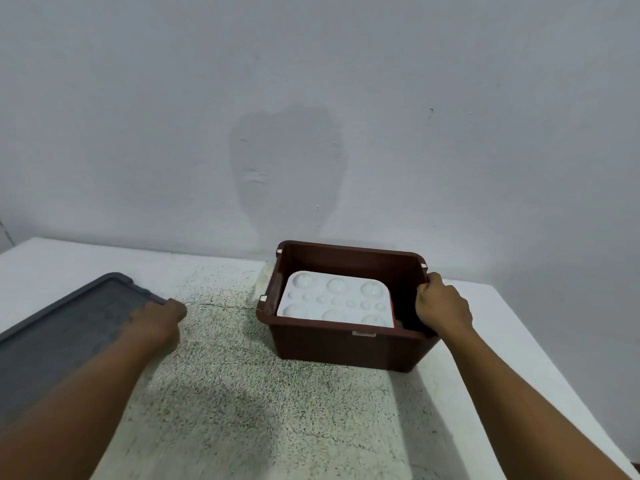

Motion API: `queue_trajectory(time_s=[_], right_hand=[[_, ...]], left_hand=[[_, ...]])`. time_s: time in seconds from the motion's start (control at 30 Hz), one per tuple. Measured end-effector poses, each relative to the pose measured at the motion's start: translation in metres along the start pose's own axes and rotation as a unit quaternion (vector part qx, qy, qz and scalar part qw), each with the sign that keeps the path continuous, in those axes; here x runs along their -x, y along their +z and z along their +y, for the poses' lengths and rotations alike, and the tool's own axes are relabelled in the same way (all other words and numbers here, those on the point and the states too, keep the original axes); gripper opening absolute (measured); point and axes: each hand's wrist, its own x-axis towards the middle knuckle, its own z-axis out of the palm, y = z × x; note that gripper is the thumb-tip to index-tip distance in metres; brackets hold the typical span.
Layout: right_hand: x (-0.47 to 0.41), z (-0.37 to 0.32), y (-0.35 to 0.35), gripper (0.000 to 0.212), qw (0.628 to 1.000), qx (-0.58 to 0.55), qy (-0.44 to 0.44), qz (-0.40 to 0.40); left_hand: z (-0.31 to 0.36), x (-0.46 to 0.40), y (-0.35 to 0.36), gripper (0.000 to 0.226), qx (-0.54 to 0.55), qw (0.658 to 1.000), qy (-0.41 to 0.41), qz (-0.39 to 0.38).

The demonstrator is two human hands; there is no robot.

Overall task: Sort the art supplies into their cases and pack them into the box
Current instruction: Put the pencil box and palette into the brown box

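A brown plastic box [332, 344] stands on the table to the right of centre. Inside it lies a white paint palette [336, 299] with round wells, on top of whatever is beneath. My right hand [441, 306] grips the box's right rim, fingers curled over the edge. A dark grey lid [59, 327] lies flat at the left. My left hand [159, 318] is blurred and lies on the lid's right edge; its fingers are hard to make out.
The table [519, 341] is white, with a speckled grey-green mat [242, 393] over its middle. A plain grey wall rises right behind the box. The table's right edge runs diagonally close to the box.
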Motion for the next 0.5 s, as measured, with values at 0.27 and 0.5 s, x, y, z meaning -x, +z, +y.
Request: queue_trajectory(time_s=[0.27,0.5], right_hand=[[0.005,-0.005,0.0,0.034,1.0,-0.008,-0.007,0.004],[0.006,-0.01,-0.002,0.036,0.999,-0.033,0.008,-0.004]], left_hand=[[0.004,0.021,-0.011,0.014,-0.024,0.998,0.047,0.039],[0.024,0.028,-0.066,0.03,0.091,0.986,0.085,0.108]])
